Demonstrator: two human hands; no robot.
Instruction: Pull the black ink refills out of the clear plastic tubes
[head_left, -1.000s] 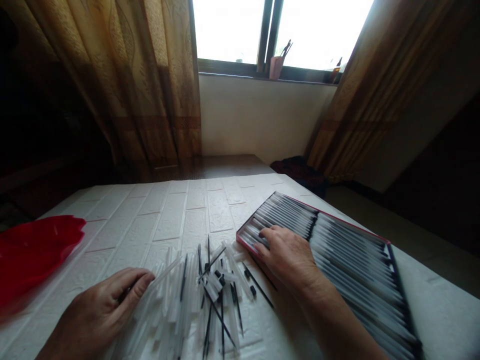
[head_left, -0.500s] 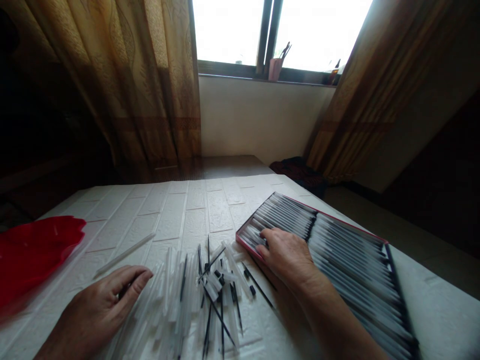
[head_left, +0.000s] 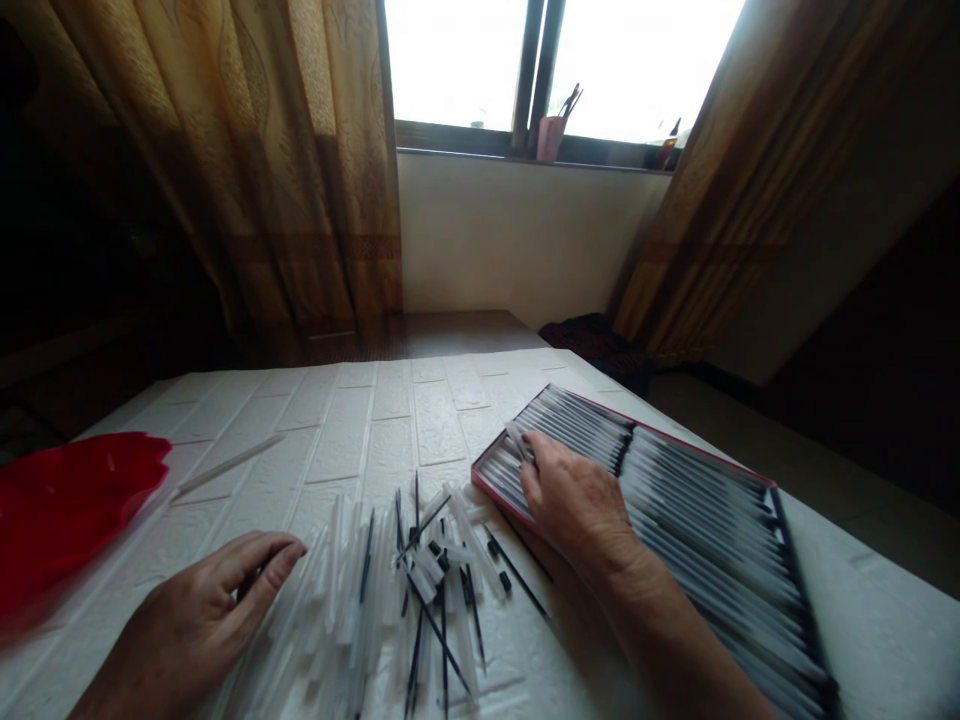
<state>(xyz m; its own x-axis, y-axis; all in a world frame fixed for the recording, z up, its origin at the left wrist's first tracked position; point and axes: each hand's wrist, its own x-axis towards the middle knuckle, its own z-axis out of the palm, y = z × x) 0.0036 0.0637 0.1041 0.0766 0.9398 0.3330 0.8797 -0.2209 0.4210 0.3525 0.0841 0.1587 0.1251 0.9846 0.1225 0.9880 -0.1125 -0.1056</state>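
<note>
My right hand [head_left: 574, 490] is over the near left end of a shallow red-edged box [head_left: 495, 492]. Its thumb and fingers pinch a clear pen [head_left: 516, 436], whose pale end sticks out past the fingertips. Rows of clear pens with black ends [head_left: 675, 500] fill the box. My left hand [head_left: 187, 620] rests on the table beside a pile of clear pen barrels [head_left: 341, 580], thumb against curled fingers; what lies between them, if anything, is hidden. Thin black refills [head_left: 444, 640] and small black caps [head_left: 505, 581] are strewn across the pile.
A red scalloped tray [head_left: 82, 500] is at the left of the white brick-patterned table [head_left: 390, 400]. One loose clear barrel [head_left: 229, 466] lies near it. Behind are curtains and a window with a pink cup [head_left: 550, 138] on its sill.
My right hand has shifted slightly and a pen now shows raised in its fingertips. The loose barrel on the left has rolled away toward the tray. My left hand has stayed put.
</note>
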